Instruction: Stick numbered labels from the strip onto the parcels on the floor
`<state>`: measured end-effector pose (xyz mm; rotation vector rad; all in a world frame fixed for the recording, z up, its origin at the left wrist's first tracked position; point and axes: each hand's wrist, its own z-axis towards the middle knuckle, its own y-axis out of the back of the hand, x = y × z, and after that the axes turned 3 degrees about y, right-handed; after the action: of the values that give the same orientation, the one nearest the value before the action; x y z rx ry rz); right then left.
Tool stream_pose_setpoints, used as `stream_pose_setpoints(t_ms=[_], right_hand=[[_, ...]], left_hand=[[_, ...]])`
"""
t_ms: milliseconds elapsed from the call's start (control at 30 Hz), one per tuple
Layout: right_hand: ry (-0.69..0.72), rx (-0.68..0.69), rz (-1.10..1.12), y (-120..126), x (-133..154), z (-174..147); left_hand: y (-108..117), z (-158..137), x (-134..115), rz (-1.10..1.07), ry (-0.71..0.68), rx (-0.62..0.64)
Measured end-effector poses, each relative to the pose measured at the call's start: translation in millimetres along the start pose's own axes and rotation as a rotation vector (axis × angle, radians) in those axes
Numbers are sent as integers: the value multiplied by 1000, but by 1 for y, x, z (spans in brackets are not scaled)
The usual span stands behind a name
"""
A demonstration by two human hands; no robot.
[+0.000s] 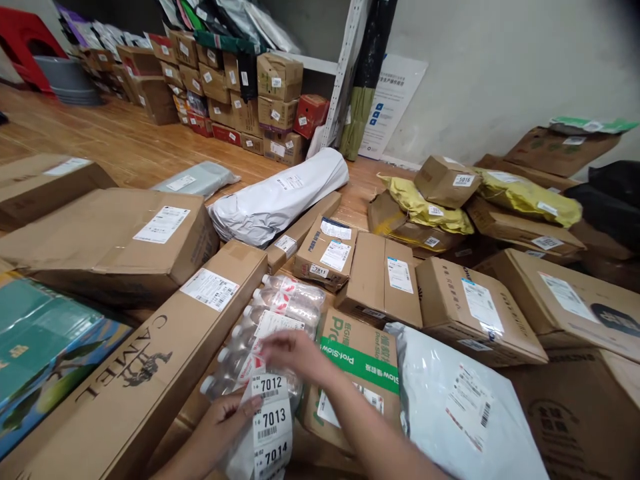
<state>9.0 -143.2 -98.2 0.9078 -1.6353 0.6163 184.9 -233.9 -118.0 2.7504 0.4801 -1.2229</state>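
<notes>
My left hand (226, 419) holds a strip of white number stickers (271, 423) reading 7012, 7013 and 7014 by its left edge. My right hand (293, 352) reaches across with fingers pinched at the strip's top, over a shrink-wrapped pack of clear bottles (270, 321) bearing a white shipping label. To the left lies a long CAMEL carton (150, 363). A green and brown Prof-Slow box (363, 360) sits just right of my right forearm. A small box (326, 255) beyond carries a 7011 sticker.
Labelled cardboard parcels cover the wooden floor all around. A white poly bag (453, 407) lies at the lower right, a long white wrapped bundle (280, 197) in the middle. Yellow mailers (425, 207) and stacked boxes sit right; shelving (345, 67) and piled boxes stand behind.
</notes>
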Motion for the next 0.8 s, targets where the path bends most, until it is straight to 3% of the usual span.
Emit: stream_pose_setpoints(t_ms=[33,67,200,300,400,500,633,800], right_hand=[[30,96,-1,-12,-6,-22],[50,49,-16,-23,-14,-40],[-162,-178,292,-50,-51,-82],[-209,-255,348,-54,-62,-91],[-234,-263,320,-52,-56,-96],[-228,-310,349,-50,-48,-99],[-286,-181,446,-43,-46,-102],[-341,-187,363,-40,-44,-106]], left_hand=[[1,-1,0,8,-14,25],[3,-3,-1,20,-41,56],[2,-2,4,55,-86,134],[-5,-1,12,71,-42,8],[-14,-2,14,112,-46,-84],[-18,-5,8,11,-67,-60],[-15,-11,2,-34,-55,43],[-15,-14,12,77,-76,-35]])
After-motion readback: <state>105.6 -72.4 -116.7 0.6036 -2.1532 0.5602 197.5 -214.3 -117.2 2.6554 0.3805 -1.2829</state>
